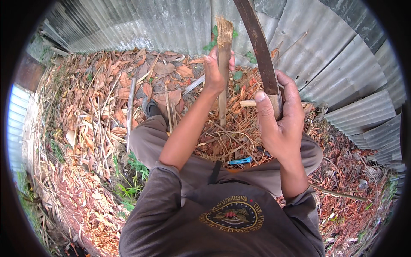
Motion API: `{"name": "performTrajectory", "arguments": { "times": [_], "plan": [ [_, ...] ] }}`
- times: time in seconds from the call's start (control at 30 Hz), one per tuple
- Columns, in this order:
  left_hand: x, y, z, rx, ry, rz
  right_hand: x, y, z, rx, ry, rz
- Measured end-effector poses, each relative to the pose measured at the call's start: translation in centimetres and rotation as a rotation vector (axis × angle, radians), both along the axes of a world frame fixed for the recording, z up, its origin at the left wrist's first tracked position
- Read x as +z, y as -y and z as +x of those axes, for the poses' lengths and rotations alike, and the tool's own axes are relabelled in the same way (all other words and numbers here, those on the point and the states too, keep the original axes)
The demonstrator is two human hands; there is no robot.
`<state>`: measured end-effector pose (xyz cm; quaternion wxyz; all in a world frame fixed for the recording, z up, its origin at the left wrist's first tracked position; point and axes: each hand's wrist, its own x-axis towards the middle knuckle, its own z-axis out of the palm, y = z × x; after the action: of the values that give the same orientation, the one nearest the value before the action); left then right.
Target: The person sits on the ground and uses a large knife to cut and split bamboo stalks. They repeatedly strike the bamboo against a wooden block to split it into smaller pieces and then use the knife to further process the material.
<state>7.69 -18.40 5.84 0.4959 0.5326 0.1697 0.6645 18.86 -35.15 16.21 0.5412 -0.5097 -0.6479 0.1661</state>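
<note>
Dark shirt [165,218], nearest. Left hand [215,78] grips a stick [224,43], long axis near upright, frayed end up. Right hand [280,132] holds a machete [260,47], its blade apart from the stick, just to its right, upper part leaning left.

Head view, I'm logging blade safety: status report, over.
Left hand grips wooden stake. Right hand holds curved knife, apart from stake. Blue object between legs.

Corrugated metal sheets [150,26] and fallen leaves [164,70] show an outdoor yard.
</note>
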Motion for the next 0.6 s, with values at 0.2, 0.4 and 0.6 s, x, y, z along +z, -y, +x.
{"name": "performTrajectory", "arguments": {
  "times": [0.2, 0.4, 0.6],
  "plan": [
    [-0.1, 0.1, -0.1, 0.007, -0.012, -0.013, 0.3, -0.4, 0.5, 0.052, 0.099, -0.221],
    [-0.3, 0.3, -0.2, 0.016, -0.034, -0.019, 0.3, -0.6, 0.4, 0.062, 0.146, -0.186],
    [4.5, 0.1, -3.2, 0.478, -0.268, 0.206, 0.6, -1.0, 2.2, 0.1, 0.26, -0.246]
  ]
}}
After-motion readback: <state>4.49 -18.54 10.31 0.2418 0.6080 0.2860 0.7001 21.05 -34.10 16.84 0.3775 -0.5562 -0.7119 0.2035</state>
